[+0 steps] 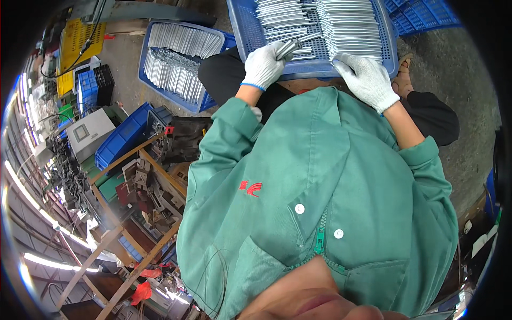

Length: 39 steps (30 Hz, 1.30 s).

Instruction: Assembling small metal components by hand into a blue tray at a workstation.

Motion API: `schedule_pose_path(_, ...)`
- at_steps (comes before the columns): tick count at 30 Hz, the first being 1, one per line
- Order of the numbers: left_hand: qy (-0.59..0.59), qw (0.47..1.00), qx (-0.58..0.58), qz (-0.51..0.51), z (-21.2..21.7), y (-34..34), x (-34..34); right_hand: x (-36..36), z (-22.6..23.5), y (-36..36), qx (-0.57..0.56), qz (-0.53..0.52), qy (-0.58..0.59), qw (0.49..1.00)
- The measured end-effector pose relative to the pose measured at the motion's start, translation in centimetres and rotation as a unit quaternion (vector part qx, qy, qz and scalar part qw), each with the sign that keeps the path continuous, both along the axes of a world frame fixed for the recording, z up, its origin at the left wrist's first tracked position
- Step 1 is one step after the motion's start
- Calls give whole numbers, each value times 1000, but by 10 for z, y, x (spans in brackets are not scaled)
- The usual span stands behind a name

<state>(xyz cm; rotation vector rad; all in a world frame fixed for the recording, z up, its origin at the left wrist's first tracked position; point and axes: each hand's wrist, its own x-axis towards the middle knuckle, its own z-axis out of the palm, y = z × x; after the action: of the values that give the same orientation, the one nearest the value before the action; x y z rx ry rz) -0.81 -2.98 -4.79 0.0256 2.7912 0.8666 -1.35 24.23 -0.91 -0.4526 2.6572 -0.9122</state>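
Note:
My left hand, in a white knit glove with a blue cuff edge, is closed around a small bundle of silvery metal rods whose ends point to the upper right. It is over the near left part of a blue plastic crate. Inside the crate, a tall, neat stack of metal rods fills the right side, and a looser pile lies to the left. My gloved right hand is at the crate's near rim, by the lower end of the right stack. Its fingertips are bent, and whether they pinch a rod is hidden.
On the floor to the left stands a second blue crate filled with similar rods. Another blue crate is at the far right. Further left are a wooden frame, a grey control box and a long blue bin.

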Motion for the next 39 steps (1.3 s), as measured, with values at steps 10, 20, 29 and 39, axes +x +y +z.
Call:
schedule_pose_path(10,-51,986,-124,-100,-54,-12,-25,8,-8,3,62,-4,42,997)
schedule_pose_path(20,-32,968,246,-34,-2,-4,9,7,-6,1,28,13,73,997)
schedule_pose_path(29,36,968,235,-81,17,4,15,8,6,0,-1,64,103,993)
schedule_pose_path(39,131,979,83,-129,26,8,21,14,9,-4,69,95,108,987)
